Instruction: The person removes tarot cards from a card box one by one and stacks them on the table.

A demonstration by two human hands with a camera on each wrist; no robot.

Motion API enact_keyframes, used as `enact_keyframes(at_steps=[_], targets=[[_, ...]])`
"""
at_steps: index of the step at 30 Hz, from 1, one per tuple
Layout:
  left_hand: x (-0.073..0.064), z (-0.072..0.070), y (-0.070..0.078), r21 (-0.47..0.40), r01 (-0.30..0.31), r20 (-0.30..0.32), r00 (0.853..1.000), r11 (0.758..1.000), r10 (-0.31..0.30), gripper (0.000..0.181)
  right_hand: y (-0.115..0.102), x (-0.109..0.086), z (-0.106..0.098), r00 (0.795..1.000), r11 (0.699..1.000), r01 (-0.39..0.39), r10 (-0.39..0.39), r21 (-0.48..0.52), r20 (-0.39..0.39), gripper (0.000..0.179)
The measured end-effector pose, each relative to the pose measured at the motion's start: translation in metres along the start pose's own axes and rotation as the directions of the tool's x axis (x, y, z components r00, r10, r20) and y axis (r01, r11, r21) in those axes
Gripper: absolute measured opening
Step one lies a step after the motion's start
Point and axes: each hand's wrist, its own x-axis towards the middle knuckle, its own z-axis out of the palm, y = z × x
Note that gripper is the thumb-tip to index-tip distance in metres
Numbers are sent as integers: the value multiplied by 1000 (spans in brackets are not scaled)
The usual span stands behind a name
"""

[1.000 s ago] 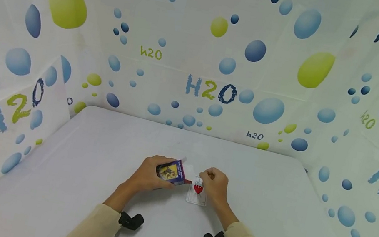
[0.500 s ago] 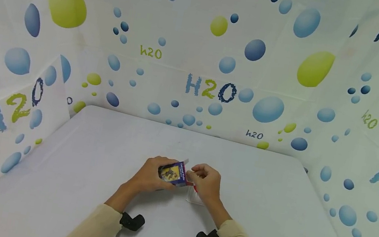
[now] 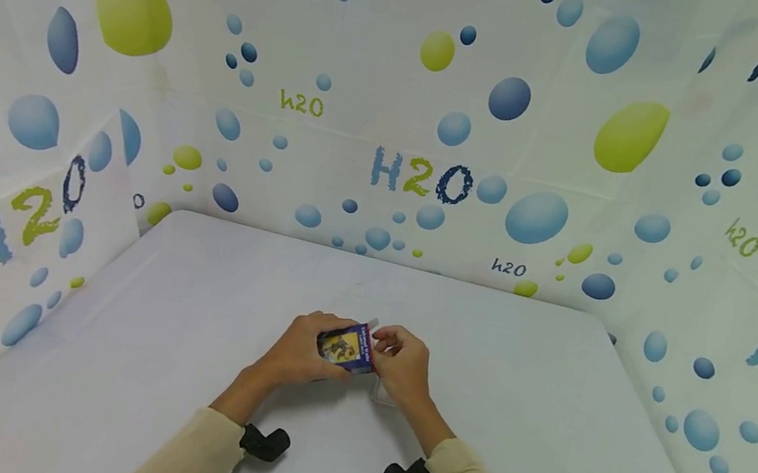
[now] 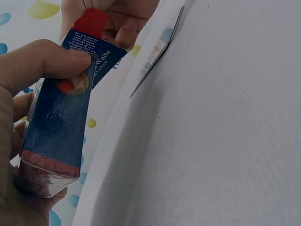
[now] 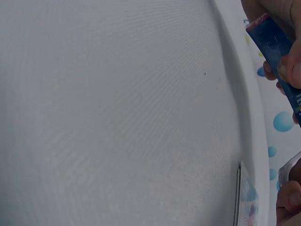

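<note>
My left hand [image 3: 300, 349] grips a small dark-blue tarot deck box [image 3: 340, 346] with a yellow picture, thumb along its narrow side. Its red flap [image 4: 91, 22] stands folded out at the open end, and crinkled clear wrap [image 4: 47, 181] covers the other end. My right hand [image 3: 404, 365] is at the open end, fingers bent close behind the flap; I cannot tell what its fingertips hold. Beneath the right hand lies a thin stack of cards [image 3: 385, 394], mostly hidden in the head view. The cards [image 5: 245, 200] show nearly edge-on in the right wrist view.
A white cloth covers the table [image 3: 189, 279]. Walls of white sheeting [image 3: 353, 37] with blue and green dots and H2O print stand behind it and at both sides. A black wrist camera [image 3: 265, 443] sits on each forearm.
My right hand has moved left from the cards to the box's open end, covering the red heart card from the head view. The left hand and box have hardly moved.
</note>
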Motion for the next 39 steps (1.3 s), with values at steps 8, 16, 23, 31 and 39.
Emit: enact_keyframes(at_steps=[8, 16, 23, 31, 39], targets=[[0, -1, 1, 19, -1, -4, 1000, 1000, 1, 73, -1, 0, 2, 1000, 1000, -2, 2, 6, 19, 18], [-1, -2, 3, 15, -9, -4, 1000, 1000, 9, 72, 2, 0, 3, 998, 999, -23, 21, 38, 67, 15], [-1, -2, 2, 20, -1, 4, 1000, 1000, 1, 72, -2, -3, 3, 996, 1000, 21, -22, 4, 82, 15], [1, -3, 3, 22, -17, 28, 999, 1000, 16, 72, 2, -2, 2, 995, 998, 65, -66, 12, 72, 31], [0, -4, 2, 20, -29, 22, 999, 999, 28, 72, 4, -5, -1, 991, 992, 126, -126, 3, 33, 22]])
